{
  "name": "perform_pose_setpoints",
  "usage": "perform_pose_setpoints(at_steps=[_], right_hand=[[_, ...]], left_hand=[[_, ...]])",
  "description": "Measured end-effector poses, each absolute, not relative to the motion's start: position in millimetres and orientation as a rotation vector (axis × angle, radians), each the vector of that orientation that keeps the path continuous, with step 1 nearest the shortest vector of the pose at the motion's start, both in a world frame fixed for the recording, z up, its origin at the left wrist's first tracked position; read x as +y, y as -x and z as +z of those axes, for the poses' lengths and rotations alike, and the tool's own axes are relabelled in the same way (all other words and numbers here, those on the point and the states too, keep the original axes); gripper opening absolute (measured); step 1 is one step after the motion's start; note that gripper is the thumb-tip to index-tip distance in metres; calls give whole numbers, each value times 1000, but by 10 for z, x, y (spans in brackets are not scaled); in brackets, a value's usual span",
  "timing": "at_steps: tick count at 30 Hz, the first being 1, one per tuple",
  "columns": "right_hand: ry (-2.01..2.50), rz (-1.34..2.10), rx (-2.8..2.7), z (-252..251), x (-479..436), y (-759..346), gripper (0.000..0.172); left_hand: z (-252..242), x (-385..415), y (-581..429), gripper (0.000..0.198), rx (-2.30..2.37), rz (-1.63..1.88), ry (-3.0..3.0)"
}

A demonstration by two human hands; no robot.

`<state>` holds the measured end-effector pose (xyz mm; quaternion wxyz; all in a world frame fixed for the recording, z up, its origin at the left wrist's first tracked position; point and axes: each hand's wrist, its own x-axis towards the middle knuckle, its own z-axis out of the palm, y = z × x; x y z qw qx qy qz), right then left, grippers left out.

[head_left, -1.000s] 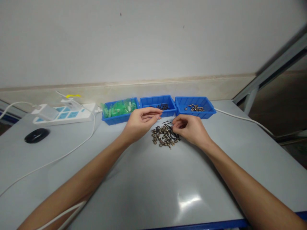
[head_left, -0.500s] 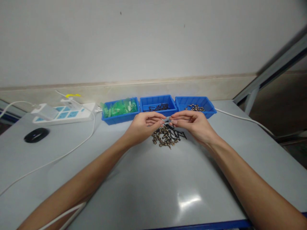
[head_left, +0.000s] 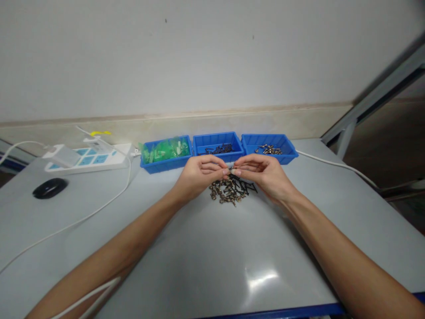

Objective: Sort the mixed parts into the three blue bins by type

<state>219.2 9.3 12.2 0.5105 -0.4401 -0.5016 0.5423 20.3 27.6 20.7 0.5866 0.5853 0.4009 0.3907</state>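
Note:
My left hand point(head_left: 201, 177) and my right hand point(head_left: 264, 175) meet above a mixed pile of screws point(head_left: 229, 191), thumbs and forefingers pinched. Between the fingertips is a small pale piece point(head_left: 230, 171), mostly hidden, its kind too small to tell. The pile under them mixes brassy short screws with longer black ones. Behind the hands stand three blue bins in a row. Green and clear plastic packets point(head_left: 164, 150) fill the left bin point(head_left: 156, 167). Dark screws lie in the middle bin point(head_left: 217, 138), and brassy screws in the right bin point(head_left: 288, 155).
A white power strip point(head_left: 93, 164) with plugged-in adapters is at the back left, a black mouse point(head_left: 49, 188) in front of it. White cables point(head_left: 99, 206) run over the grey table point(head_left: 212, 261). The wall rises behind the bins; a metal frame point(head_left: 345, 133) stands at right.
Both hands have come slightly closer together at the fingertips. Less of the pale piece shows between them than before. The pile and bins appear unchanged.

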Motion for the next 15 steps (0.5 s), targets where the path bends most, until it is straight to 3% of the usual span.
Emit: perform_pose_setpoints(at_steps=[5, 12, 15], right_hand=[[1180, 1191, -1392, 162, 131, -2311, 38], [1553, 745, -1976, 274, 154, -2727, 7], [1585, 853, -2061, 282, 111, -2802, 15]], left_hand=[[253, 298, -163, 27, 991, 1003, -1378], [296, 362, -110, 50, 1048, 1194, -1366], [291, 355, -126, 44, 1034, 1188, -1384]])
